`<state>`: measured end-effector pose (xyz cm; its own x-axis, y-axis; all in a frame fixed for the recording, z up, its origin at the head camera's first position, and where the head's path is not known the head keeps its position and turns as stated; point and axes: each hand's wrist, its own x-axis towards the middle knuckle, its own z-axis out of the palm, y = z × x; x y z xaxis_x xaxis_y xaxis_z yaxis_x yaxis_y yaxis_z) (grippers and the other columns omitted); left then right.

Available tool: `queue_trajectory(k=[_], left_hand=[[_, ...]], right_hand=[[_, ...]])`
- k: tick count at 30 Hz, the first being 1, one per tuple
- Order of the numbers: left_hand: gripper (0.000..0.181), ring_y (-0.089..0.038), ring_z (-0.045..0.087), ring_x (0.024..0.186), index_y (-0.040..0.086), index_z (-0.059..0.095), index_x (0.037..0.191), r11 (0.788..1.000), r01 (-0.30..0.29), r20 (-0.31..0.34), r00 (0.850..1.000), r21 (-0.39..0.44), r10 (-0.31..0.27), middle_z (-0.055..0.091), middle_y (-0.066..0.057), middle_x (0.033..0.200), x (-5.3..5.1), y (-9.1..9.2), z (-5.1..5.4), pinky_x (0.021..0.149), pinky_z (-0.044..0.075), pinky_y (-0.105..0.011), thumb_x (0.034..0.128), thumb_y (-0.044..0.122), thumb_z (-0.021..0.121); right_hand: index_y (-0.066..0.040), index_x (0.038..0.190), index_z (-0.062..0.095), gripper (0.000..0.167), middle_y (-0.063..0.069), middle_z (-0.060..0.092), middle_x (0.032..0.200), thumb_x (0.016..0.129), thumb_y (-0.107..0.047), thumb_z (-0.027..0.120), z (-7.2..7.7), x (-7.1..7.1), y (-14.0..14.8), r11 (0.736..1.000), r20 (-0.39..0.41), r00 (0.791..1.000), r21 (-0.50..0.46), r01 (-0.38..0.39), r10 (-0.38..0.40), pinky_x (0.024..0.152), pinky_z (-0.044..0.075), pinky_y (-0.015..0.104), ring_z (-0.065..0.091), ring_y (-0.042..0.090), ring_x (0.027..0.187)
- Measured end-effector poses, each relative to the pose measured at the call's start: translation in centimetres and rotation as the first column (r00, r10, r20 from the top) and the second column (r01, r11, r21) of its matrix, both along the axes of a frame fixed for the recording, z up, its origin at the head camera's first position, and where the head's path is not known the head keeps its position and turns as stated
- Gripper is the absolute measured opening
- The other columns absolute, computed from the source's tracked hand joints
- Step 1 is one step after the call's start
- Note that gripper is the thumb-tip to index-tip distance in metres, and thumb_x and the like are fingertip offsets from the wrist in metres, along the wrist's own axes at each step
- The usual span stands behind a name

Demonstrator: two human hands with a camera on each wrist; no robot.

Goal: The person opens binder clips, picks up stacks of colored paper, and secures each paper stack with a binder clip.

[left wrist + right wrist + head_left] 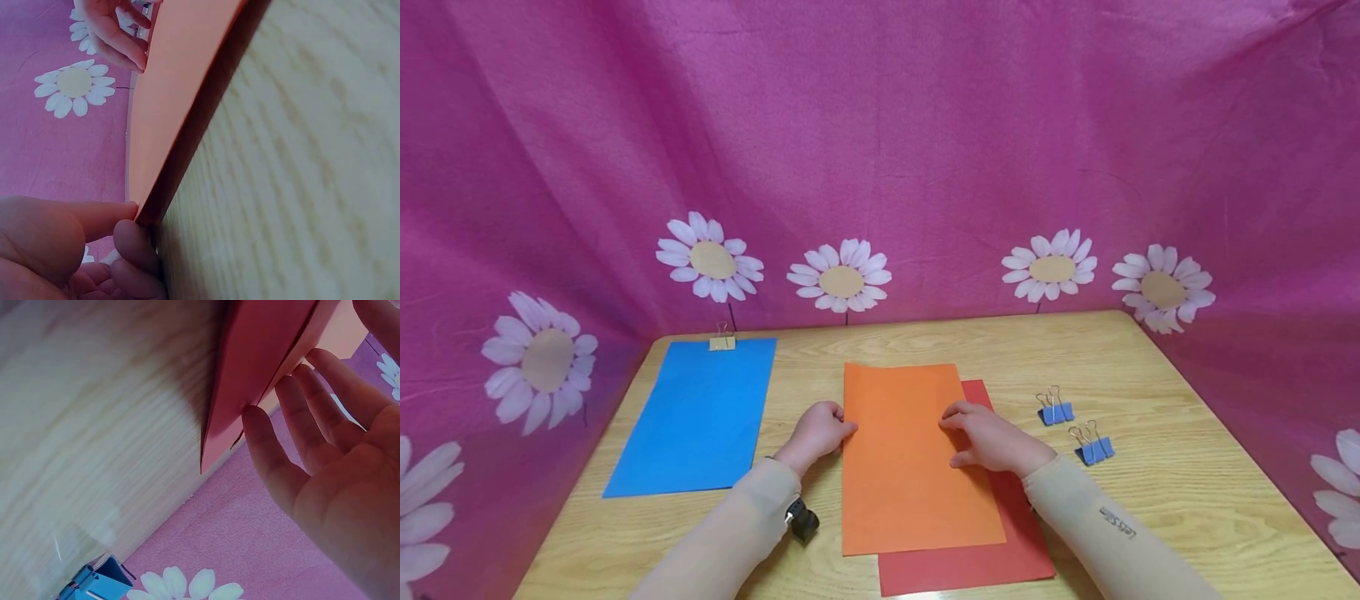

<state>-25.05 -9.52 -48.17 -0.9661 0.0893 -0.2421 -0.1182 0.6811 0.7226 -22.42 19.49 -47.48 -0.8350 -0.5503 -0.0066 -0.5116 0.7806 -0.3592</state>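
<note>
An orange sheet (910,500) lies upright in the middle of the table, partly over a red sheet (966,573) whose right and near edges show. At the orange sheet's left edge my left hand (817,435) pinches it between thumb and fingers; the left wrist view shows that edge (172,131) raised off the wood. My right hand (996,442) is on the right side, its fingers fairly straight. In the right wrist view its fingertips (256,419) touch the sheets, with the red sheet (262,350) beneath the orange one.
A blue sheet (700,425) lies at the left, with a yellowish binder clip (722,343) on its far edge. Two blue binder clips (1057,413) stand right of the sheets. Behind the wooden table (1195,500) hangs a pink cloth (925,150) with daisies.
</note>
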Motion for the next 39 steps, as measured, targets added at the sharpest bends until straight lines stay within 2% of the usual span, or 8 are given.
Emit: queue_trajectory(k=[10, 20, 31, 39], left_hand=[[0.024, -0.013, 0.05, 0.048, 0.008, 0.055, 0.081, 1.0, -0.004, -0.032, 0.999, -0.006, 0.004, 0.048, 0.001, 0.056, 0.01, 0.21, -0.23, 0.057, 0.042, -0.025, 0.0956, 0.015, 0.073], [0.028, -0.013, 0.05, 0.048, 0.01, 0.053, 0.076, 0.999, 0.007, -0.099, 0.995, -0.043, -0.012, 0.05, 0.001, 0.059, -0.16, 0.3, -0.67, 0.055, 0.041, -0.026, 0.0931, 0.015, 0.074], [0.028, -0.013, 0.049, 0.05, 0.011, 0.053, 0.075, 0.999, 0.007, -0.11, 0.994, -0.054, -0.013, 0.048, 0.002, 0.06, -0.12, 0.24, -0.86, 0.056, 0.04, -0.026, 0.0924, 0.015, 0.075], [0.027, -0.014, 0.048, 0.051, 0.01, 0.054, 0.078, 0.999, 0.004, -0.103, 0.995, -0.047, -0.009, 0.048, 0.001, 0.064, -0.05, 0.2, -0.83, 0.056, 0.04, -0.027, 0.093, 0.016, 0.075]], right_hand=[[0.004, 0.125, 0.069, 0.052, 0.015, 0.062, 0.129, 0.083, -0.021, 0.087, 0.24, 0.06, -0.03, 1.0, 0.009, 1.0, 0.008, 0.012, -0.013, 0.107, 0.049, 0.048, 0.06, 0.035, 0.12], [0.003, 0.127, 0.068, 0.053, 0.016, 0.062, 0.131, 0.084, -0.02, 0.087, 0.39, 0.16, -0.02, 0.999, 0.026, 0.999, 0.018, 0.03, -0.03, 0.108, 0.048, 0.048, 0.059, 0.035, 0.122], [0.0, 0.126, 0.07, 0.049, 0.013, 0.063, 0.13, 0.087, -0.024, 0.084, 0.27, 0.49, 0.0, 0.998, 0.034, 0.998, 0.034, 0.061, -0.062, 0.108, 0.049, 0.047, 0.061, 0.032, 0.121], [-0.005, 0.12, 0.073, 0.038, 0.008, 0.067, 0.118, 0.089, -0.025, 0.082, 0.22, 0.54, 0.55, 0.998, -0.032, 0.997, 0.01, 0.068, -0.067, 0.1, 0.054, 0.045, 0.065, 0.026, 0.108]])
